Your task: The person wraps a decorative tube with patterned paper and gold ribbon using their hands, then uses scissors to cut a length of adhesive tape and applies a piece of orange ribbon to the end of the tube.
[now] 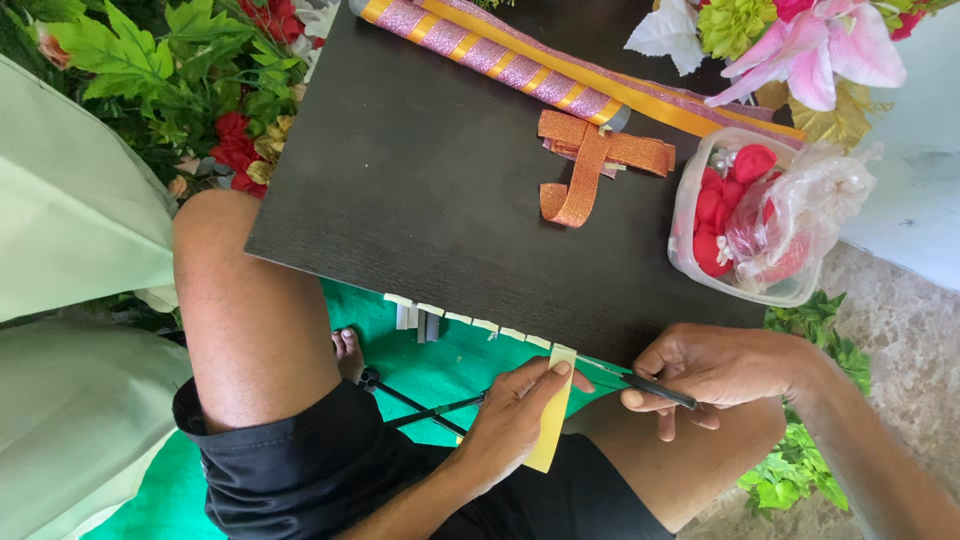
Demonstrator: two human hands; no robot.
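My left hand [515, 412] pinches a pale yellow strip of tape or paper [556, 412] just below the near edge of a dark board [420, 170] that rests on my knees. My right hand [715, 372] grips black-handled scissors [655, 388] whose blades reach the strip's top. Several short cut pieces [470, 322] hang in a row along the board's near edge. On the board lie a roll wrapped in pink glitter and orange bands [500, 50] and a folded orange glitter ribbon [590, 160].
A clear plastic tub of red petals [745, 215] sits at the board's right edge. Artificial flowers stand at the top right [800, 40] and top left [200, 90]. Green cloth [420, 365] covers the floor. Pale green fabric [70, 250] lies at the left.
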